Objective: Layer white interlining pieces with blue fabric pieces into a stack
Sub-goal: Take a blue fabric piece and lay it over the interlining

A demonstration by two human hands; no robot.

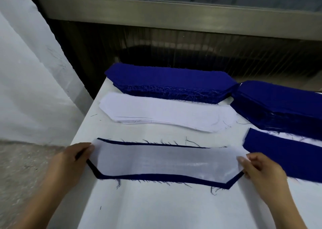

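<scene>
From the head camera, a white interlining piece point(165, 160) lay across a blue fabric piece point(156, 176) near the front of the white worktop point(156, 209). The blue showed only as a narrow dark border along the near edge, the left corner and part of the far edge, with frayed threads sticking out. The left hand point(69, 160) pinched the left end of the interlining, thumb on top at its corner. The right hand point(261, 173) gripped the right end, its fingers curled around the edge and the thumb pressed on the sheer cloth. The right end of the interlining looked slightly raised off the blue piece; how far could not be told.

Just behind this pair, a low pile of white interlining point(165, 113) lay on the worktop. Behind that, at the far edge, sat a thick stack of blue fabric point(167, 78) with ragged threads along its near side. A second blue stack point(282, 103) lay to the right, its end touching the first. Nearer, beside the right hand, a layered stack point(287, 159) had a blue piece on top and a sliver of white showing at its far edge.

A white cloth point(26, 80) hung at the left, and a grey ledge point(174, 14) ran beyond the worktop
</scene>
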